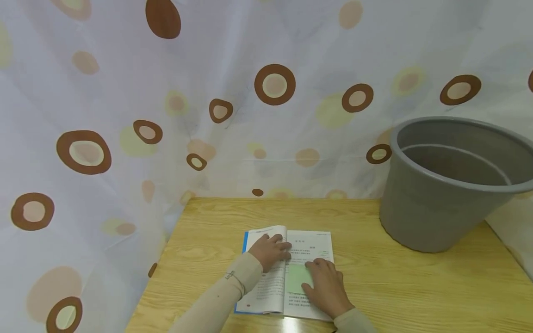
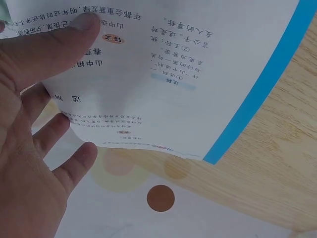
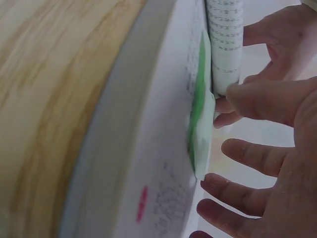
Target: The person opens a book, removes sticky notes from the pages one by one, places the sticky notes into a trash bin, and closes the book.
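An open book [image 1: 266,296] with a blue cover edge lies on the wooden table, printed text on both pages. On its right page, beside the gutter, is a light green paper slip [image 1: 296,280]. My left hand [image 1: 270,253] rests across the upper left page, fingers spread toward the gutter; the left wrist view shows its thumb [image 2: 89,25] lying over the print. Over the right page is my right hand [image 1: 329,286], its fingers loosely extended around the slip's right side. Seen from the right wrist, the slip [image 3: 199,109] bulges slightly off the page, near those fingertips.
A large grey bucket [image 1: 424,212] stands on the table at the right, toward the back. Behind and to the left hangs a white curtain [image 1: 233,138] with brown and yellow spots. Bare wood [image 1: 208,231] extends left of the book.
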Demonstrator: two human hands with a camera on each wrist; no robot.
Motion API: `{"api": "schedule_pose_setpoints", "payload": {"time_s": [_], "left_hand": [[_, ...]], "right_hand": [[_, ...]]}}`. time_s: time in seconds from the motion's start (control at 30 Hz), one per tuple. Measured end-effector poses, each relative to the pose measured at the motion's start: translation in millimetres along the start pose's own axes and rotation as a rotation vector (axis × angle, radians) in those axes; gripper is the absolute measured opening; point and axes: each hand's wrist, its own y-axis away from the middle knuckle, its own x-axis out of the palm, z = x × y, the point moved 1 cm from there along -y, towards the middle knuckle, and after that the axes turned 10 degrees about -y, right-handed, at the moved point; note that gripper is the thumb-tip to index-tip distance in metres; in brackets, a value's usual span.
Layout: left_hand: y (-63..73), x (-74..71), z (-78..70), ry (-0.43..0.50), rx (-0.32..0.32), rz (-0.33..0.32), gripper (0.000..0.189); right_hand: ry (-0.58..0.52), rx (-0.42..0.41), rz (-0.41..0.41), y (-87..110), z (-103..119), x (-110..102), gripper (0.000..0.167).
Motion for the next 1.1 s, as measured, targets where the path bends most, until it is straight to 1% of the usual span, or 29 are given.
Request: {"api": "schedule_pose_setpoints", "payload": {"time_s": [0.17, 0.37, 0.5, 0.7, 0.87, 0.97, 1.1], "left_hand": [[0.8, -0.7, 0.8, 0.005, 0.000, -0.008, 0.057], [1.1, -2.5, 0.9, 0.010, -0.005, -0.003, 0.056], [-1.2, 0.0, 1.0, 0.035, -0.013, 0.003, 0.058], [-4.6, 3.8, 1.3, 0.072, -0.019, 0.025, 0.058], [-4.7, 5.6, 1.5, 0.071, -0.017, 0.011, 0.058], [-4.0, 4.8, 1.9, 0.070, -0.018, 0.006, 0.058], [-1.8, 2.5, 2.1, 0.075, -0.020, 0.014, 0.058]], "right_hand": [[0.039, -0.005, 0.041, -3.2, -4, 7, 0.062], [0.084, -0.033, 0.036, -4.6, -5, 7, 0.067], [0.104, -0.044, 0.034, -6.0, -5, 8, 0.066], [0.099, -0.038, 0.037, -8.1, -6, 10, 0.067], [0.098, -0.020, 0.043, -10.2, -6, 9, 0.066], [0.094, -0.015, 0.033, -12.1, -7, 10, 0.063], [0.091, -0.022, 0.001, -14.2, -10, 10, 0.054]]}}
